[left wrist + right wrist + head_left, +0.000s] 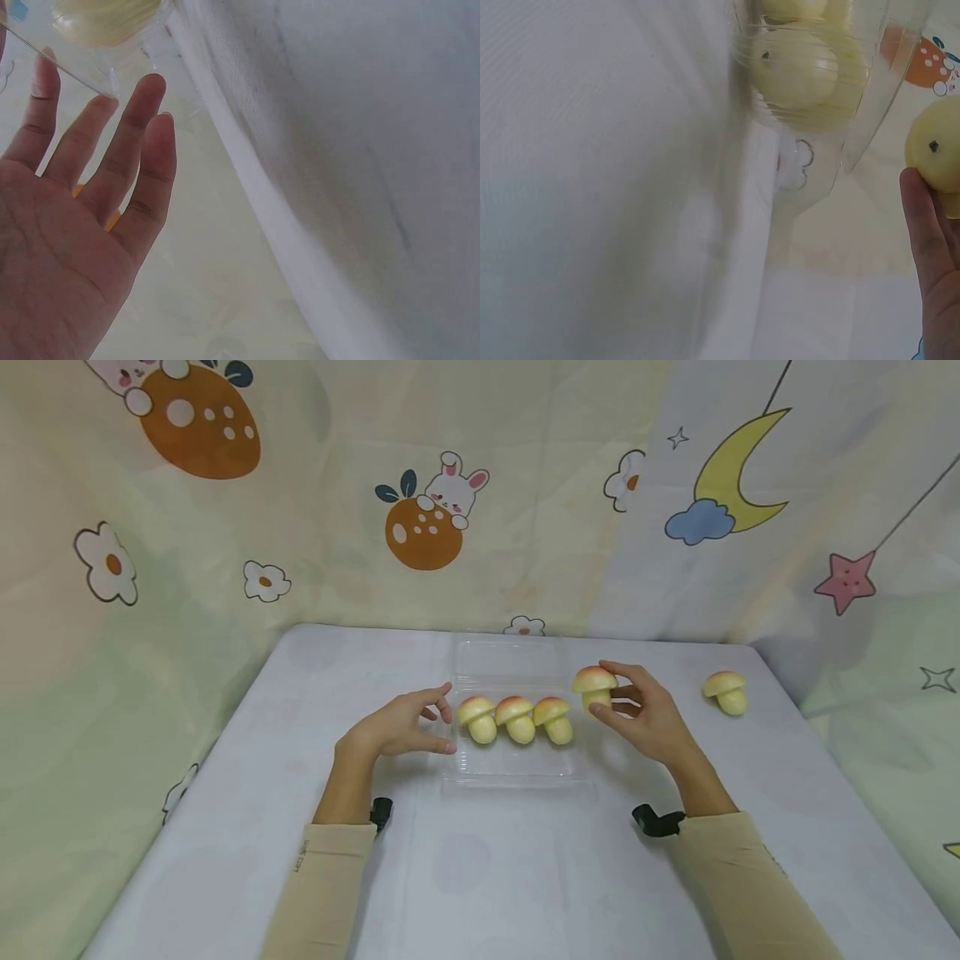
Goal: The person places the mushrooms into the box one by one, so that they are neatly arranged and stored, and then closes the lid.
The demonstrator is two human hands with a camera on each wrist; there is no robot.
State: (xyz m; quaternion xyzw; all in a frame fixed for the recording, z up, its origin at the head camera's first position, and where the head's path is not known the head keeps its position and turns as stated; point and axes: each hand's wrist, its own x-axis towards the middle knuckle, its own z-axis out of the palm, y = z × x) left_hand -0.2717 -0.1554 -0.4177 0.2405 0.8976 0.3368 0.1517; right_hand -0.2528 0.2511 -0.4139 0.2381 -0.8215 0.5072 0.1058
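Observation:
My right hand (651, 717) pinches a toy mushroom (592, 680) with a pink-yellow cap and pale stem, held upright just right of the clear plastic box (517, 765). In the right wrist view, the fingers (928, 240) lie against that mushroom's pale round underside. Three similar mushrooms (515, 720) lie in a row inside the box, stems toward me. At the box's left side is my left hand (405, 725), thumb and fingers apart, fingertips right at its edge. The left wrist view has its fingers (124, 139) spread below the box wall, holding nothing.
Another mushroom (726, 692) lies on the white-covered table (465, 877) toward the back right. The box's clear lid (510, 658) lies folded back behind it. A printed curtain (540, 527) hangs behind the table and along its sides.

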